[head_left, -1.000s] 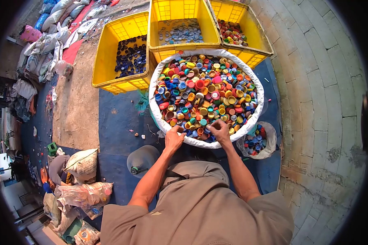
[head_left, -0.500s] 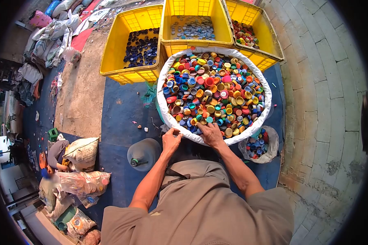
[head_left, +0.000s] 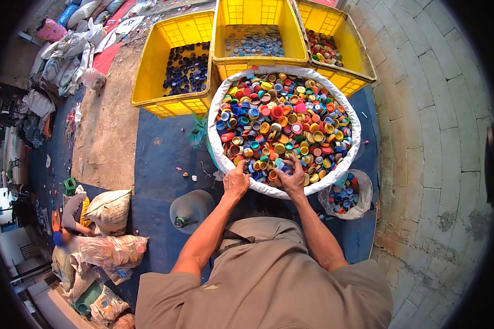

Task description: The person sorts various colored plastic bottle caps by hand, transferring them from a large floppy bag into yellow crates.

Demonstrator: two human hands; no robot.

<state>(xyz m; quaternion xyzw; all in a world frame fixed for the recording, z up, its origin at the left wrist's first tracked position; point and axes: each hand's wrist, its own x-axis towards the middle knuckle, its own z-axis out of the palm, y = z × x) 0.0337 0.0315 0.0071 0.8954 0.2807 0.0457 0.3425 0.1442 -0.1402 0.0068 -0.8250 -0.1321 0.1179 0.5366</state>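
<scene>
A big round tub with a white cloth rim [head_left: 217, 143] is full of mixed plastic bottle caps [head_left: 282, 118]. My left hand [head_left: 236, 182] rests at the near-left rim, its fingers drawn together at the edge of the caps; whether a cap is between the fingertips cannot be made out. My right hand [head_left: 293, 180] reaches over the near rim, thumb and fingers apart among the caps. A light blue cap [head_left: 280, 163] lies close to its fingertips.
Behind the tub stand a yellow crate [head_left: 148, 66] with dark blue caps, another crate [head_left: 260, 61] with pale caps and a third [head_left: 362, 68] with red ones. A small lined bucket [head_left: 366, 203] and a large clear bottle [head_left: 195, 205] flank me. A person [head_left: 74, 214] is among sacks at left.
My left hand has moved right and up, from the rim to the edge of the caps. My right hand has shifted slightly right, its fingers now spread wider.
</scene>
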